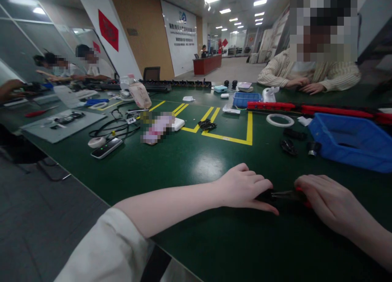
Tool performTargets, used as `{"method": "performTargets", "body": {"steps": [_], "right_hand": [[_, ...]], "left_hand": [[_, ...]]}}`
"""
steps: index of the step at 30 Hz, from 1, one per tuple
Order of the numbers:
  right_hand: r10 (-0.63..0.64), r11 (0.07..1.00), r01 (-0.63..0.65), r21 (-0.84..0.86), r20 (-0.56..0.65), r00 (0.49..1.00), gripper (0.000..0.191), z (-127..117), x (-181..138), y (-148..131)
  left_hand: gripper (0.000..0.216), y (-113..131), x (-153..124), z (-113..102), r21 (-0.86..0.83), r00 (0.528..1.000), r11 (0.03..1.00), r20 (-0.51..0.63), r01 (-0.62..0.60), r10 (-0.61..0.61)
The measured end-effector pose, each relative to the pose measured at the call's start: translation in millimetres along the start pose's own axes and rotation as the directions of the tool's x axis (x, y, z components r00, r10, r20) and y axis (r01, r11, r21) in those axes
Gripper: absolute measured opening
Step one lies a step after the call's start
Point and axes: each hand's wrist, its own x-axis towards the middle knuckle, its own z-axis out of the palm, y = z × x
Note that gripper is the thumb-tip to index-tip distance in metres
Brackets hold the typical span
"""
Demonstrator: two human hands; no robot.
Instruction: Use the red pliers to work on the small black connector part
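My left hand (243,188) is closed around a small black piece (263,195), mostly hidden under the fingers, its thumb stretched out toward the right. Red-handled pliers (284,195) are gripped in my right hand (329,200). Their metal jaws point left and reach the black piece at my left fingertips; whether they bite on it I cannot tell. Both hands are low over the green table (196,167), near its front edge. Beyond my right hand lie a black bundle (288,147) and a short black cylindrical part with a silver end (312,148).
A blue bin (352,145) stands at the right, with a white ring roll (279,120) beside it. Black cable pieces (207,125) lie by yellow tape lines. Left are a phone (159,129), a white device (107,148) and cables. A person (309,74) sits across the table.
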Motion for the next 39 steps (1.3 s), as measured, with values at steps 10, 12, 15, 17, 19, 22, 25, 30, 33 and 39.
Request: {"method": "performTargets", "body": {"steps": [10, 12, 15, 17, 19, 22, 25, 30, 33, 39], "right_hand": [[-0.004, 0.999, 0.006, -0.031, 0.047, 0.999, 0.031, 2, -3, 13], [-0.001, 0.999, 0.003, -0.039, 0.047, 0.999, 0.033, 3, -4, 15], [0.009, 0.999, -0.007, -0.035, 0.047, 0.999, 0.034, 5, -5, 17], [0.018, 0.999, -0.016, -0.028, 0.062, 0.998, 0.035, 6, -5, 17], [0.034, 0.999, -0.032, -0.023, 0.08, 0.996, 0.036, 4, -4, 14], [0.078, 0.997, -0.077, -0.006, 0.1, 0.992, 0.041, 0, -2, 7], [0.113, 0.993, -0.115, 0.014, 0.115, 0.987, 0.043, -3, 1, 1], [0.112, 0.994, -0.111, -0.015, 0.128, 0.985, 0.041, 1, -1, 5], [0.119, 0.993, -0.115, -0.039, 0.109, 0.987, 0.042, 4, -3, 9], [0.188, 0.982, -0.185, -0.041, 0.096, 0.977, 0.043, 6, -4, 9]], "left_hand": [[0.045, 0, -3, -3, 0.035, 0.987, 0.993, -0.118, -0.109, 0.112], [0.042, 0, -4, -3, 0.045, 0.983, 0.99, -0.125, -0.131, 0.136], [0.044, 1, -4, -4, 0.042, 0.985, 0.991, -0.114, -0.127, 0.132], [0.046, 1, -3, -4, 0.025, 0.99, 0.994, -0.088, -0.107, 0.109], [0.045, 1, -2, -4, 0.002, 0.994, 0.996, -0.069, -0.084, 0.084], [0.042, 2, -1, -5, -0.031, 0.994, 0.997, -0.083, -0.071, 0.068], [0.041, 3, -1, -6, -0.04, 0.995, 0.997, -0.08, -0.059, 0.055], [0.04, 3, 0, -8, -0.019, 0.998, 0.998, -0.04, -0.058, 0.057], [0.039, 2, -1, -8, 0.005, 0.999, 0.999, -0.013, -0.049, 0.049], [0.038, 0, -1, -6, 0.006, 1.0, 1.0, -0.001, -0.001, 0.001]]}}
